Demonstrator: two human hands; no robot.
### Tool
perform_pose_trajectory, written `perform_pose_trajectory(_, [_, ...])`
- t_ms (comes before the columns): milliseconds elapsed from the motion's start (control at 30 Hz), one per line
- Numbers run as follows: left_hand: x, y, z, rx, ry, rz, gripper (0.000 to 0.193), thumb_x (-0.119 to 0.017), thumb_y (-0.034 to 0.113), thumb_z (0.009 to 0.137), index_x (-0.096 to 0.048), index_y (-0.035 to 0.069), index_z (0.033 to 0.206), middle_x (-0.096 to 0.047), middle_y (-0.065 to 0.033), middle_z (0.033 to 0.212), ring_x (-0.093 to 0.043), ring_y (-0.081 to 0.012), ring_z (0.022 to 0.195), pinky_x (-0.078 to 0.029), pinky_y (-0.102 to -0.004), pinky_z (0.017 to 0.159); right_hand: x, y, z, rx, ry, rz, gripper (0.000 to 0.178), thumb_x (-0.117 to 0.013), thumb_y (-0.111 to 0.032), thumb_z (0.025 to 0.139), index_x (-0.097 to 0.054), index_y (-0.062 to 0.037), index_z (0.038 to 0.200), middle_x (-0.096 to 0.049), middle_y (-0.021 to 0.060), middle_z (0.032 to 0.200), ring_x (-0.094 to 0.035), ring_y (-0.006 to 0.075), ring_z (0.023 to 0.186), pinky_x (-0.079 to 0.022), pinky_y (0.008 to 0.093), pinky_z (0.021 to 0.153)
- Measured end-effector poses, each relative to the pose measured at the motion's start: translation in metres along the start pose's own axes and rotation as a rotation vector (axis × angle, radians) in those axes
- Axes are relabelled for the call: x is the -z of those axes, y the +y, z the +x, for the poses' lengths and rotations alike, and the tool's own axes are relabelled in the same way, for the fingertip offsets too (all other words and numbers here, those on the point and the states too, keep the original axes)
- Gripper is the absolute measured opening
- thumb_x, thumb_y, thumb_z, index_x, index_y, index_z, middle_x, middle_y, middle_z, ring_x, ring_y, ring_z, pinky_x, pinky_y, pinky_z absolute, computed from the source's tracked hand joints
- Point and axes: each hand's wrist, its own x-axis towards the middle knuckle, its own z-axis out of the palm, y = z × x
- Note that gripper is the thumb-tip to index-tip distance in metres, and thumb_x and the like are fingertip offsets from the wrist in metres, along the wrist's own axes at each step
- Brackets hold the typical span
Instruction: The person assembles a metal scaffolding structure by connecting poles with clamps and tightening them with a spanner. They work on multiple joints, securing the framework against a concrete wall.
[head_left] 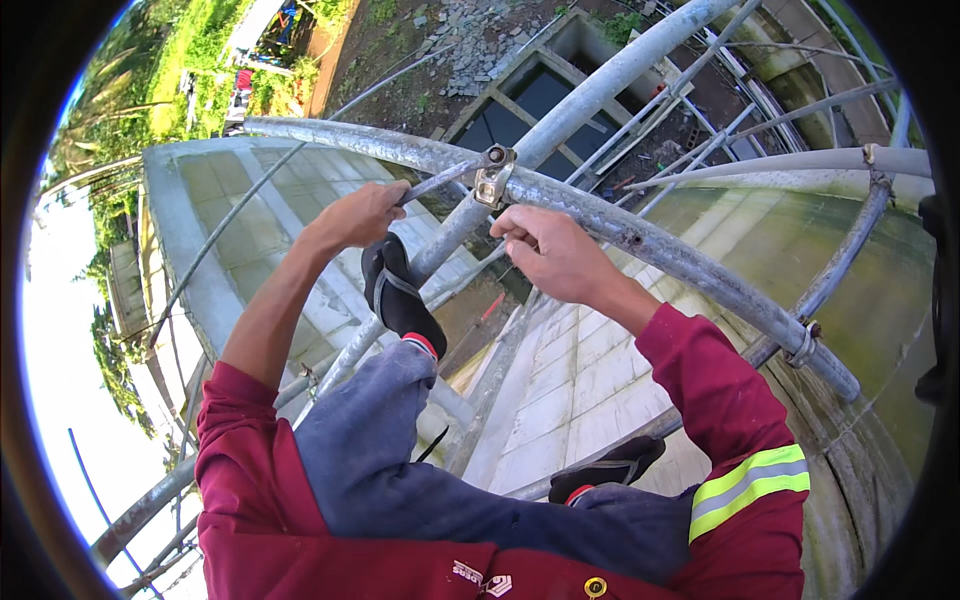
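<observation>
My left hand [365,215] is closed around the handle of a metal wrench [440,180]. The wrench's far end meets the bolt of a scaffold coupler [491,183], which clamps two galvanized pipes where they cross. Just below the coupler, to its right, is my right hand [550,250] with its fingers curled in. Whatever those fingers may pinch is hidden. One long pipe [690,270] runs from the upper left to the lower right. The other pipe [590,95] rises toward the upper right and passes beneath my left foot.
My left foot [400,295], in a black sock and flip-flop, rests on the sloping pipe; my right foot [610,470] is on a lower pipe. Another coupler [803,343] sits toward the right. Concrete walls [560,380] drop away below, with dark water-filled pits [535,95] beyond.
</observation>
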Motion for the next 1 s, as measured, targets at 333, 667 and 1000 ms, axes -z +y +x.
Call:
perform_pose_trajectory(333, [0.095,0.008,0.088,-0.412,0.583,0.949,0.024,-0.059,0.010,0.091,-0.061,0.014,0.115,-0.063,-0.0108,0.102,-0.063,-0.0287,0.106,-0.049,-0.0448,0.082,0.058,0.026,-0.002,-0.309,-0.035,-0.823,0.059,-0.067,-0.054,0.085,-0.060,-0.0029,0.112,-0.071,0.0188,0.093,-0.071,0.0362,0.087,-0.057,0.0460,0.077])
perform_pose_trajectory(667, [0.057,0.044,0.166,0.737,1.017,-1.507,0.018,-0.049,0.003,0.093,-0.044,0.002,0.109,-0.052,-0.0182,0.090,-0.058,-0.0233,0.067,-0.045,-0.0357,0.052,0.061,0.024,-0.002,-0.330,-0.045,-0.812,0.055,-0.069,-0.052,0.084,-0.061,-0.0033,0.108,-0.073,0.0152,0.093,-0.073,0.0332,0.085,-0.058,0.0449,0.075])
perform_pose_trajectory(1000, [0.083,0.126,0.220,0.427,0.874,-0.926,0.038,-0.057,0.037,0.097,-0.057,-0.001,0.095,-0.060,-0.0119,0.075,-0.056,-0.0221,0.057,-0.046,-0.0386,0.054,0.062,0.023,-0.002,-0.287,0.046,-0.676,0.057,-0.069,-0.042,0.086,-0.051,-0.0010,0.121,-0.070,0.0195,0.098,-0.072,0.0343,0.089,-0.057,0.0438,0.079])
